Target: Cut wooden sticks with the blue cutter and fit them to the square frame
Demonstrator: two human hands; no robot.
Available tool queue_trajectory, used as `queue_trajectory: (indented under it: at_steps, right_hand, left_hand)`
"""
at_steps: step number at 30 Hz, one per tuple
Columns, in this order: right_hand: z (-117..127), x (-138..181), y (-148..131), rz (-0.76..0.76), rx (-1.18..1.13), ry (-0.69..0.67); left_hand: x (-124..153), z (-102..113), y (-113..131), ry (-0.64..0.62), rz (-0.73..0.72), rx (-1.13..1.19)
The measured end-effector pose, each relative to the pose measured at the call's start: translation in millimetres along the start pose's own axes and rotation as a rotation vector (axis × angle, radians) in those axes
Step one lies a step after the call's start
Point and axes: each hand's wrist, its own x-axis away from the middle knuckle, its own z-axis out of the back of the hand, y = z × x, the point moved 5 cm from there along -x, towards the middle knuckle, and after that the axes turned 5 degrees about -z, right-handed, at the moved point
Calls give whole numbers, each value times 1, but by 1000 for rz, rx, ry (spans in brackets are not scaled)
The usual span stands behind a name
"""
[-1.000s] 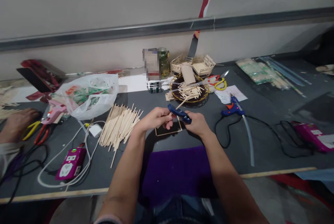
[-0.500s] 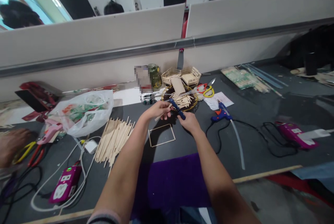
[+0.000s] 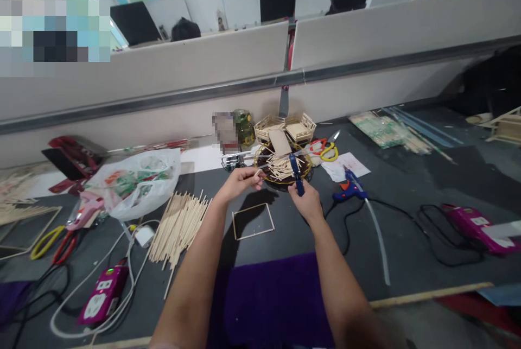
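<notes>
My left hand point(image 3: 243, 182) is closed in a pinch on a short wooden stick point(image 3: 258, 173), whose pale end shows at the fingertips. My right hand point(image 3: 306, 197) grips a slim dark blue hand tool point(image 3: 296, 172), held upright; its exact kind is unclear. Both hands hover near a round dark basket with a yellow rim point(image 3: 308, 169), full of short cut sticks point(image 3: 282, 169). On the table below them lies a rectangular stick frame point(image 3: 253, 237). Left of my forearm is a pile of long wooden sticks point(image 3: 179, 227).
Scissors point(image 3: 329, 149) lie by the basket, with small stick-built trays point(image 3: 301, 127) behind. A blue glue gun point(image 3: 350, 189) with a cord is at right. At left are a plastic bag point(image 3: 142, 181), a pink glue gun point(image 3: 86, 209) and a purple power box point(image 3: 103, 294). A low partition point(image 3: 183, 72) runs behind.
My hands have moved apart; the blue tool has swung upright and away from the stick in my left hand. Another person's hand at the far left has left the view.
</notes>
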Motion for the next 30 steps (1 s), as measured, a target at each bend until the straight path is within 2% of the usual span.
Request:
queue_trajectory:
  at_steps: [3,6,9,15,21,25,30]
  right_hand:
    - [5,6,-7,118,89,-69]
    - [12,15,-11,248,284,-173]
    - [18,23,-10,294,411,-273]
    - [29,35,-7,191,572,-300]
    - [20,56,-3,17,749,-274]
    - [10,63,-4,-10,772,-212]
    - [5,66,-10,-17,761,-80]
  left_hand:
    - [12,-1,9,56,-50,-12]
    - [27,2,13,164,-90,22]
    - [46,7,9,262,-88,104]
    - [77,16,-3,414,-46,334]
    - [93,21,-11,464,-72,534]
    - [101,21,-14,497,-63,608]
    - [109,20,-19,564,14,673]
